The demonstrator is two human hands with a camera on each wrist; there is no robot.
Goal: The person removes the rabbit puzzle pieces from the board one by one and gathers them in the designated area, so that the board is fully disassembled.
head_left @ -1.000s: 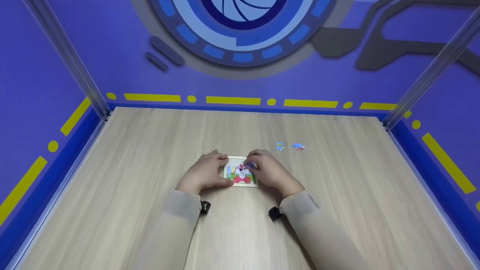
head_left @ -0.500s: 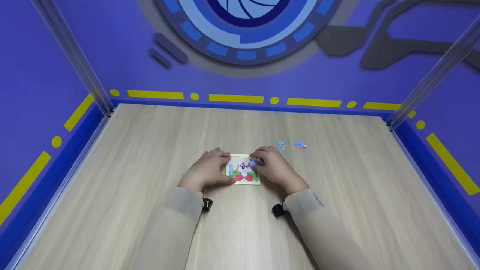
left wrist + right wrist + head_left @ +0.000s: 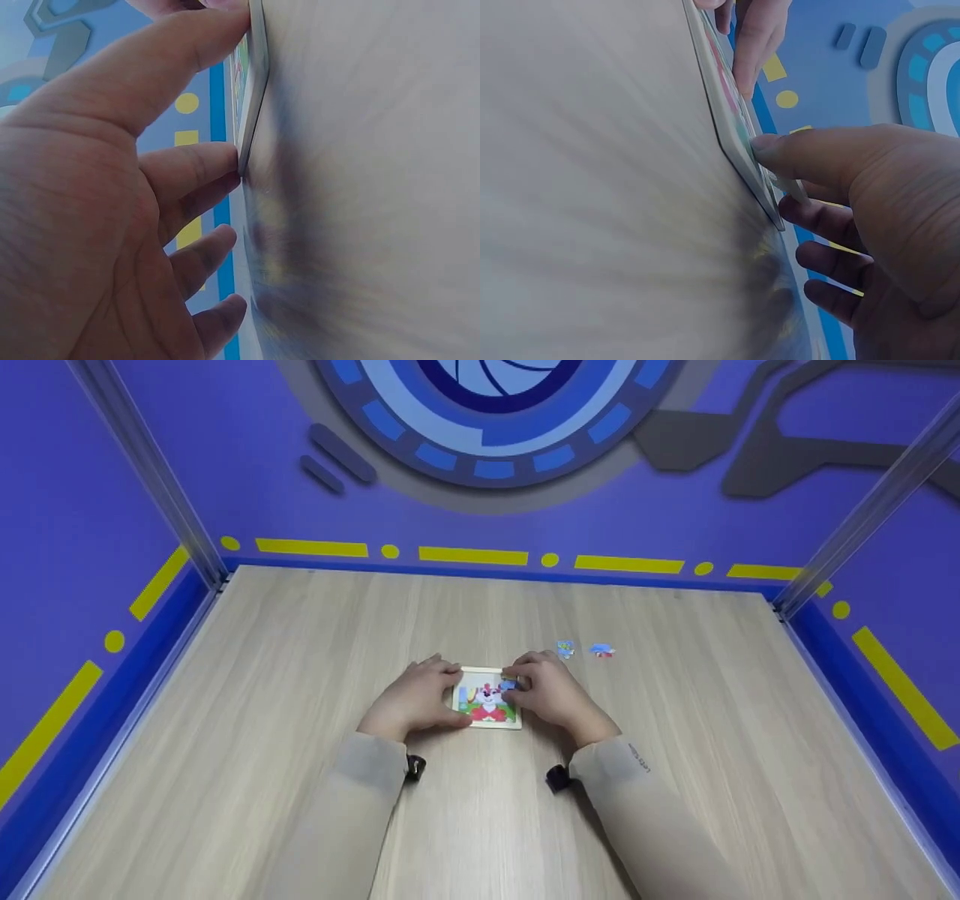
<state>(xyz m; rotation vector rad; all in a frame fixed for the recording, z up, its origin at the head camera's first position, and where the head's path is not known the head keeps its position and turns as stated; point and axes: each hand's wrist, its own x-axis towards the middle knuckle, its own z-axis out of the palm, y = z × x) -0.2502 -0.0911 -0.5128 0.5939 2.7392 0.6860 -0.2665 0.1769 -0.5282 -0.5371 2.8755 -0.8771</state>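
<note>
A small jigsaw puzzle tray (image 3: pixel 495 726) with a pale rim lies on the table, bearing a picture of a red and white cartoon animal. My left hand (image 3: pixel 412 699) holds its left side, thumb at the near corner and index finger at the far one. In the left wrist view the other fingers (image 3: pixel 206 259) are spread beside it. Over the tray's far right corner, my right hand (image 3: pixel 556 697) pinches a bluish puzzle piece (image 3: pixel 509 685). The piece (image 3: pixel 790 187) appears tilted between thumb and index finger in the right wrist view; the fingers partly hide it.
Two loose puzzle pieces lie beyond the right hand: a blue-green one (image 3: pixel 565 649) and a blue and red one (image 3: pixel 602 650). The wooden table (image 3: pixel 300 645) is bordered by blue-purple panels (image 3: pixel 240 472) at the back and sides.
The head view has shifted slightly. My right hand has moved the pinched piece a little about the tray's far right corner, and its tilt has changed. The left hand keeps its hold.
</note>
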